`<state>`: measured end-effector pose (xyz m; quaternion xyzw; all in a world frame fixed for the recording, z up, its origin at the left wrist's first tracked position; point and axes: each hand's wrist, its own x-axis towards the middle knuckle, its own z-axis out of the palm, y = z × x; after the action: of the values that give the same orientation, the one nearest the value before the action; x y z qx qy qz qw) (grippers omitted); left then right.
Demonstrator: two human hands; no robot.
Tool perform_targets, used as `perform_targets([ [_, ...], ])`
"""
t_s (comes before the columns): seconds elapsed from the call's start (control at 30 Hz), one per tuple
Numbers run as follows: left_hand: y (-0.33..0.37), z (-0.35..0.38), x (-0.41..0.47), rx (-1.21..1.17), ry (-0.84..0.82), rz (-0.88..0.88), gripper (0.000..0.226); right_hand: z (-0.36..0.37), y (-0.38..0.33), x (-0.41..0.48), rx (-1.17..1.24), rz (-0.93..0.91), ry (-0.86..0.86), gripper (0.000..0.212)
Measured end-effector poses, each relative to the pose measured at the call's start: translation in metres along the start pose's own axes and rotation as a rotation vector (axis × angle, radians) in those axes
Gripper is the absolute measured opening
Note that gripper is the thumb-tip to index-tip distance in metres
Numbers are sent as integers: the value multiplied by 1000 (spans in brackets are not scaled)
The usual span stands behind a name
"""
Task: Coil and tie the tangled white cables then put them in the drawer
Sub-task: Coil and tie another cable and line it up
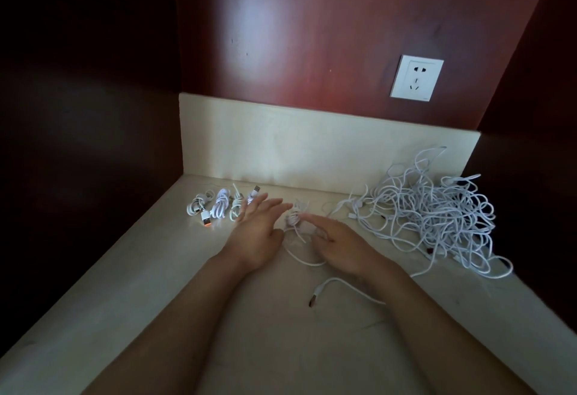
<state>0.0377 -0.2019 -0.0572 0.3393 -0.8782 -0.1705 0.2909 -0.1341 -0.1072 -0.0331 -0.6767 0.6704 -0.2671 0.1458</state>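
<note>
Frame centre: both hands spread, left hand (259, 232) and right hand (340, 244) flanking a half-wound cable (295, 218). I'd pinch the coil firmly before wrapping its tail.

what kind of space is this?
Probably a built-in desk nook in a home or hotel room: a pale counter, red-brown wall panels with a wall socket, and a tangled cable pile.

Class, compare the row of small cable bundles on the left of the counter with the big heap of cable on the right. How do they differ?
1. The small bundles are each coiled tight and separate; the big heap is loose, tangled loops.
2. The small bundles lie in a neat row near the left hand; the big heap sprawls to the counter's right edge.
3. The big heap is far bulkier.
Both are white cable on the pale counter.
</note>
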Motion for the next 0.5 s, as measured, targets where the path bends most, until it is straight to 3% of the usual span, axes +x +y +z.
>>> perform_targets([
  [0.23, 15, 11, -2, -67, -7, 257, 47, -9, 22, -23, -135, 67, 15, 42],
  [0.5, 24, 18, -4, -39, -12, 258, 44, -38, 49, -36, -86, 227, 203, 29],
])
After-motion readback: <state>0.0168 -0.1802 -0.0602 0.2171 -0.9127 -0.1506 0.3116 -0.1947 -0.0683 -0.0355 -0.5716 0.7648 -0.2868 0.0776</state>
